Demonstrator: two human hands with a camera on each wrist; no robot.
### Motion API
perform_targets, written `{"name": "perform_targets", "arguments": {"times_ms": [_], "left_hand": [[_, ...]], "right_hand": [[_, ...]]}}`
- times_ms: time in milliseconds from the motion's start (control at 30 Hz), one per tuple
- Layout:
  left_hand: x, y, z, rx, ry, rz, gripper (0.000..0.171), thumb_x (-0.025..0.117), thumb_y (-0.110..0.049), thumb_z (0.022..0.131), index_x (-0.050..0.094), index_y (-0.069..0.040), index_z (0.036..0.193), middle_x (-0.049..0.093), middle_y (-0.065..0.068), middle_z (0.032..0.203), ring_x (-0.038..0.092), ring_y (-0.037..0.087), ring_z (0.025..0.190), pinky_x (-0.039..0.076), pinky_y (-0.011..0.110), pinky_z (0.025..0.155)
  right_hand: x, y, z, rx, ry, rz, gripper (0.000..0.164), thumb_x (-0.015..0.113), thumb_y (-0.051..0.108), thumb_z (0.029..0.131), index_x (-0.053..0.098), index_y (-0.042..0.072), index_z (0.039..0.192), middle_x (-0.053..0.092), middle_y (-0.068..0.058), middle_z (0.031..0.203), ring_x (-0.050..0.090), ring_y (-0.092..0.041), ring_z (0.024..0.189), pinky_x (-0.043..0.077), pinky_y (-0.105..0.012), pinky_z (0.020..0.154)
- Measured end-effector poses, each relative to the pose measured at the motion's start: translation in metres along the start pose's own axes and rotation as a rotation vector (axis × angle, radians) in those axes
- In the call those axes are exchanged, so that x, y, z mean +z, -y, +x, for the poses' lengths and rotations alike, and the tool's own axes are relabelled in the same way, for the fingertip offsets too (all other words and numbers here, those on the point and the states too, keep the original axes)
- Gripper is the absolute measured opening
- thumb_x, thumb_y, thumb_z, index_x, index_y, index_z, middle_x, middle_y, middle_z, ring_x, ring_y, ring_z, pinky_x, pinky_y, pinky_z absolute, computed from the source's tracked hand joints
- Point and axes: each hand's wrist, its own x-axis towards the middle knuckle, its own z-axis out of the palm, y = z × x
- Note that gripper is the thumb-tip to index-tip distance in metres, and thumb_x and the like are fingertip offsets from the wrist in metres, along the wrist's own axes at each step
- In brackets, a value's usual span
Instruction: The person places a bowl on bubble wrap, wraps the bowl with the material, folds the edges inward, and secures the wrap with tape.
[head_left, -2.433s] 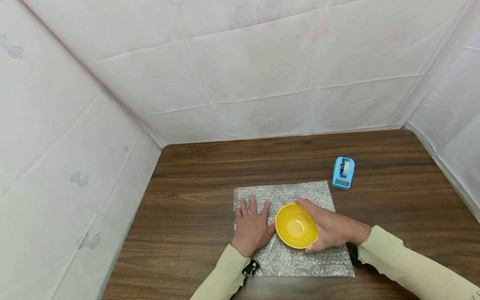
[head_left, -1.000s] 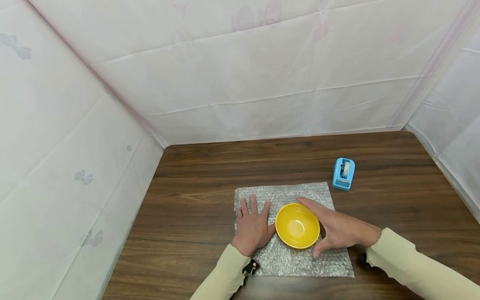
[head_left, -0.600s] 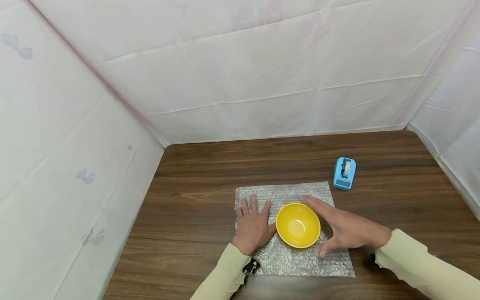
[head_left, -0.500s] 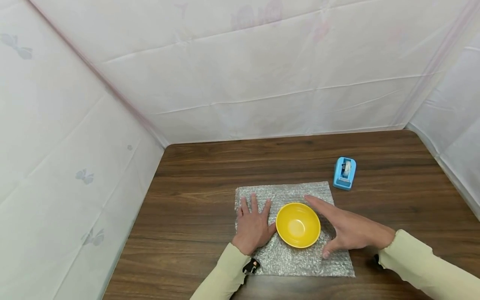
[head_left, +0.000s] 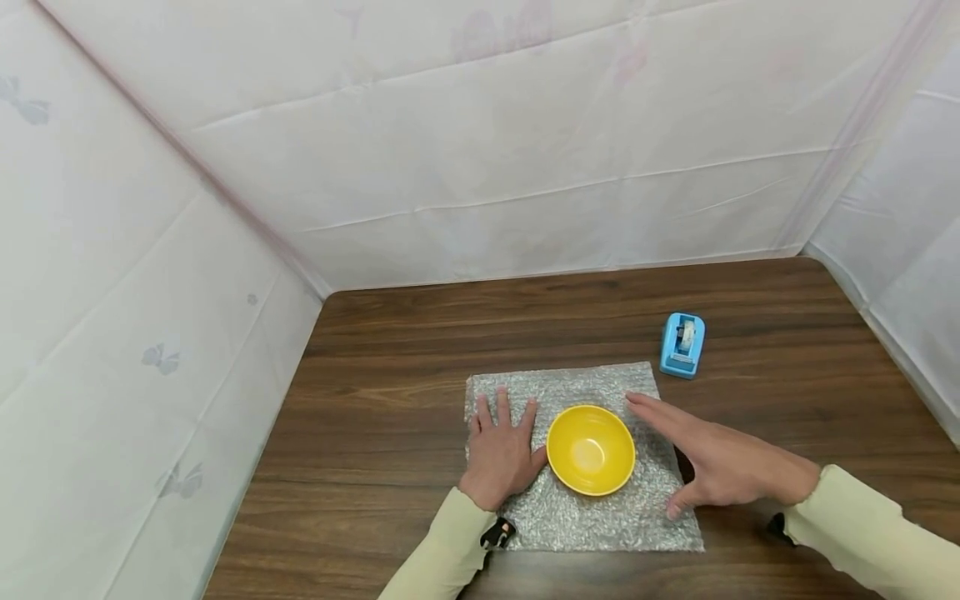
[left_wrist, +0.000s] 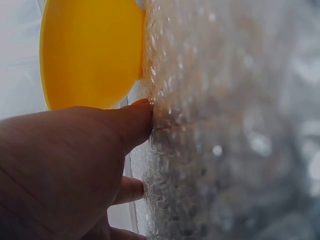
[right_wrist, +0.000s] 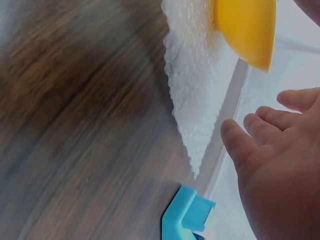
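Yellow bowl point(head_left: 590, 451): standing upright on the bubble wrap point(head_left: 585, 525), between the two hands; being round, it is showing me no long axis.
Left hand point(head_left: 498, 467): lying flat on the wrap to the bowl's left, fingers spread, gripping nothing; I am reading it as the nearer hand, its thumb reaching toward the rim.
Right hand point(head_left: 723, 458): hovering to the bowl's right, clear of it, fingers straight and thumb spread wide, holding nothing; the gap between thumb and fingers is facing the bowl, which is lying leftward from it.
Tape dispenser point(head_left: 682, 346): sitting beyond the bowl and to its right, off the wrap, on the table point(head_left: 390, 350).
Left wrist view: showing me what the head view is hiding, the bowl's base meeting the wrap and its wall flaring outward; whether the thumb is touching it, I cannot tell.
Right wrist view: revealing the right hand's height above the table, which the head view is flattening.
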Motion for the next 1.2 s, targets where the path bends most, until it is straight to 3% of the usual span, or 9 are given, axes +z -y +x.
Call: {"name": "perform_targets", "arguments": {"times_ms": [500,800,1200], "left_hand": [[0.004,0.002,-0.002,0.007,-0.003,0.009,0.071,0.062,-0.060,0.096,0.051,-0.023,0.155,0.040,0.028,0.163,0.038,0.059,0.147,0.043,0.064,0.114],[0.003,0.001,-0.001,0.009,-0.006,0.012,0.071,0.061,-0.061,0.096,0.050,-0.024,0.155,0.039,0.028,0.163,0.038,0.059,0.147,0.043,0.063,0.114],[0.002,0.001,-0.001,0.000,0.003,0.003,0.071,0.061,-0.062,0.096,0.049,-0.025,0.156,0.039,0.028,0.164,0.037,0.059,0.148,0.042,0.063,0.115]], "right_hand": [[-0.001,-0.011,-0.016,-0.040,0.026,-0.077,0.114,0.086,0.059,0.074,0.027,0.027,0.166,0.026,-0.005,0.174,0.047,-0.035,0.146,0.054,-0.049,0.105],[-0.001,-0.018,-0.018,-0.081,0.034,-0.143,0.099,0.090,0.038,0.078,0.039,0.026,0.161,0.032,-0.006,0.171,0.049,-0.034,0.144,0.056,-0.042,0.104],[0.009,-0.025,-0.014,-0.102,0.074,-0.205,0.081,0.087,0.032,0.082,0.050,0.031,0.155,0.035,-0.008,0.169,0.052,-0.035,0.142,0.056,-0.045,0.103]]}}
